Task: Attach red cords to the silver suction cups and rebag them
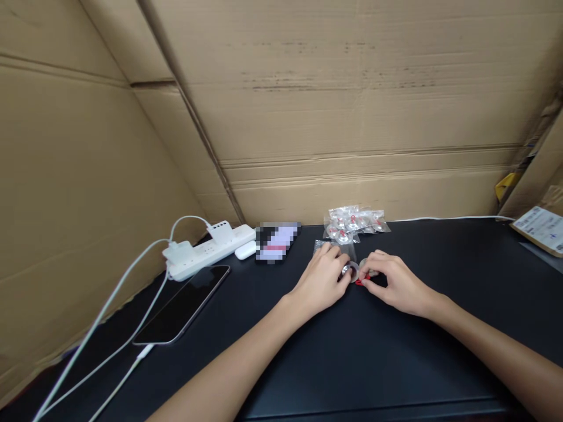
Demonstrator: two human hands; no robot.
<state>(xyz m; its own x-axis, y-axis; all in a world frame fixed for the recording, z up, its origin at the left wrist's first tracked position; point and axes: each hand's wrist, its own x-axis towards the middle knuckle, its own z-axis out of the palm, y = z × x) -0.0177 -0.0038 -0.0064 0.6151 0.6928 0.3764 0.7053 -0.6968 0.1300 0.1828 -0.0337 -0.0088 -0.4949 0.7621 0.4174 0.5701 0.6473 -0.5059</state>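
My left hand [323, 275] rests on the black table, its thumb and fingers closed at the edge of a shiny silver round piece [353, 271] with a ring-shaped rim. A clear plastic bag [347, 251] lies flat just beyond these fingers, partly covered by them. Close by on the right, my right hand [396, 284] pinches a small red piece [361, 282] between thumb and fingers. Another round disc [363, 264] shows partly behind the right fingertips. What the red piece is, and whether it is attached to the silver one, is too small to tell.
Behind my hands lies a pile of clear bags [354, 224] with silver round pieces and red parts. At left are a white power strip [206, 258], cables, a white case [245, 251], a phone [185, 305] and a blurred item [277, 241]. Cardboard walls [352, 117] enclose the table.
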